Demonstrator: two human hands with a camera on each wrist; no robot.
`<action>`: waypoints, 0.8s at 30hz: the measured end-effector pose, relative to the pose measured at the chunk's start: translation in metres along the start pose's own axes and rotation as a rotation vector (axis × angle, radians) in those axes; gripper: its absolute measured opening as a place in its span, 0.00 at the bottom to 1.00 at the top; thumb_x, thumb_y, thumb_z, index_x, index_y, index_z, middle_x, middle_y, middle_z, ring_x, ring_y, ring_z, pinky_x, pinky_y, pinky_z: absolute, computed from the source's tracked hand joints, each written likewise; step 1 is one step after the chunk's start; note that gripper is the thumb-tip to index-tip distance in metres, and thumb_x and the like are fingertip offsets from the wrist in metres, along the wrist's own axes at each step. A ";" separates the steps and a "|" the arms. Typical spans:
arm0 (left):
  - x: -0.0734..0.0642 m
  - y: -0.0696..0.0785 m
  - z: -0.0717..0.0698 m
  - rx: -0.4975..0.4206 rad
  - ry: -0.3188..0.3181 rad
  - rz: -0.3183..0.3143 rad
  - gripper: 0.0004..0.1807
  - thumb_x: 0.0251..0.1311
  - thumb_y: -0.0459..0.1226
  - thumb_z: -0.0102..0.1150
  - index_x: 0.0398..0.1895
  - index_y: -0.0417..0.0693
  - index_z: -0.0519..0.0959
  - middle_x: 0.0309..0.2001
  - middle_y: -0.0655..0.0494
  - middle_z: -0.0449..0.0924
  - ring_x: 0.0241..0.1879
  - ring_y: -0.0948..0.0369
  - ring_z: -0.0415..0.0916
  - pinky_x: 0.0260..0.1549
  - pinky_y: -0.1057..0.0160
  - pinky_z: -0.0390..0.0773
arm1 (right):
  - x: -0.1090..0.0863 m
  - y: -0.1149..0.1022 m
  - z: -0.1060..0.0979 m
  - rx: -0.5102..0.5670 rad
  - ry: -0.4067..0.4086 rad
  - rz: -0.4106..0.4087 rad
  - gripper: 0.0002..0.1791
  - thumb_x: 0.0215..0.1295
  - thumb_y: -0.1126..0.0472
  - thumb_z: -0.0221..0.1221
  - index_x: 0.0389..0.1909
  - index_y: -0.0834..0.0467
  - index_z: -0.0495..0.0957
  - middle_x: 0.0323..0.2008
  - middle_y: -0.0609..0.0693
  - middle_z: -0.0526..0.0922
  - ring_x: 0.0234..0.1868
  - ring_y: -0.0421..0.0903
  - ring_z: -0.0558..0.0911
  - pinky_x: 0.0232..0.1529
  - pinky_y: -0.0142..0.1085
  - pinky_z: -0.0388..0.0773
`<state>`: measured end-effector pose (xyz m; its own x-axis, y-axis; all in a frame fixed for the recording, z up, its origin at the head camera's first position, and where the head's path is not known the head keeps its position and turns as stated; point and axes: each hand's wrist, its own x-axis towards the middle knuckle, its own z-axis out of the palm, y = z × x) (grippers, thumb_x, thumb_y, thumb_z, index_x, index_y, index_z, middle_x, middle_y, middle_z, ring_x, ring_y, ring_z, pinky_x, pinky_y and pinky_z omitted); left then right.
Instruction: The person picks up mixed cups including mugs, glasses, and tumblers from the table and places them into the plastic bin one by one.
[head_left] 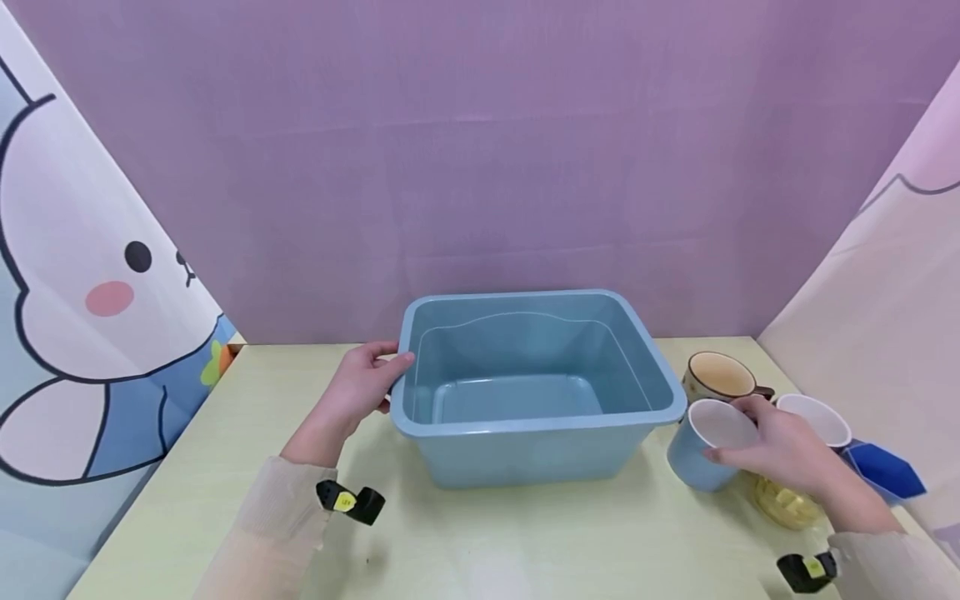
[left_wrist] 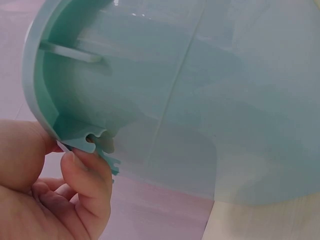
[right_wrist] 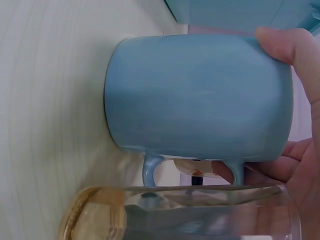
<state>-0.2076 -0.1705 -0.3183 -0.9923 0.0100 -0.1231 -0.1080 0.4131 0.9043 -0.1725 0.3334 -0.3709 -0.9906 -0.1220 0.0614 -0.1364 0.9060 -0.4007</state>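
A blue-grey plastic basin [head_left: 525, 457] stands upright on the table, its inside bare. My left hand [head_left: 358, 379] grips the basin's left rim, the thumb over the top and fingers curled beneath; the left wrist view shows the ribbed underside of that rim [left_wrist: 31, 75]. To the right of the basin, my right hand [head_left: 787, 450] holds a light blue mug [head_left: 693, 460] with a white inside near its top. In the right wrist view the thumb lies on one side of this mug [right_wrist: 195, 95], fingers on the other, with its handle [right_wrist: 150, 170] facing the glass.
A brown-rimmed cream mug [head_left: 705, 390] stands behind the held mug. A clear yellowish glass [head_left: 786, 507] is close under my right hand, with a white-lined cup [head_left: 813, 417] and a dark blue angular cup [head_left: 885, 471] farther right. A purple cloth wall [head_left: 525, 167] closes off the back.
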 end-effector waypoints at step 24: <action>0.003 -0.004 0.001 -0.004 0.004 0.003 0.30 0.66 0.47 0.51 0.66 0.41 0.63 0.42 0.43 0.82 0.27 0.60 0.77 0.23 0.65 0.76 | 0.000 -0.003 0.001 0.016 0.104 -0.041 0.46 0.40 0.42 0.72 0.55 0.66 0.67 0.41 0.65 0.79 0.34 0.52 0.79 0.27 0.37 0.71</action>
<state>-0.2104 -0.1711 -0.3225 -0.9929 0.0076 -0.1186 -0.1052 0.4091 0.9064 -0.1719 0.3304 -0.3705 -0.9783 -0.1149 0.1722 -0.1772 0.8946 -0.4102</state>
